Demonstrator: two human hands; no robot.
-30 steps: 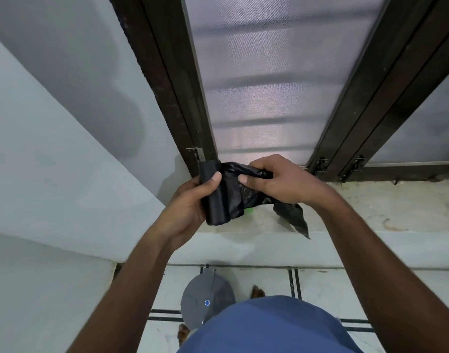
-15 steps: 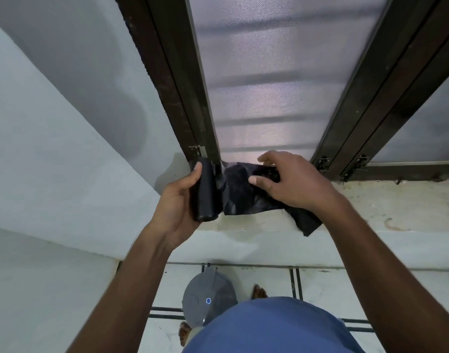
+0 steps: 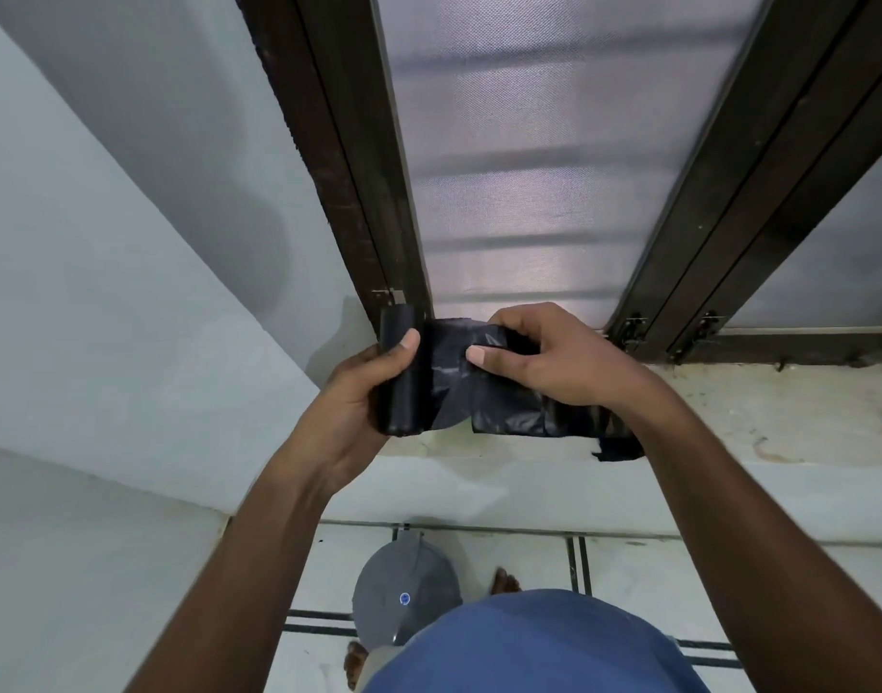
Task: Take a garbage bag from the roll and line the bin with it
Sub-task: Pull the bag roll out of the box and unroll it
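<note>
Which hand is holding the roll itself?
The left hand grips the black roll; the right hand only pinches the unrolled bag pulled from it.

Bare forearms, no sleeves in view. Left hand (image 3: 364,392) and right hand (image 3: 554,362) without rings, watch or gloves. Plain blue shirt (image 3: 529,642) over the belly. Bare feet (image 3: 506,582), no shoes.
</note>
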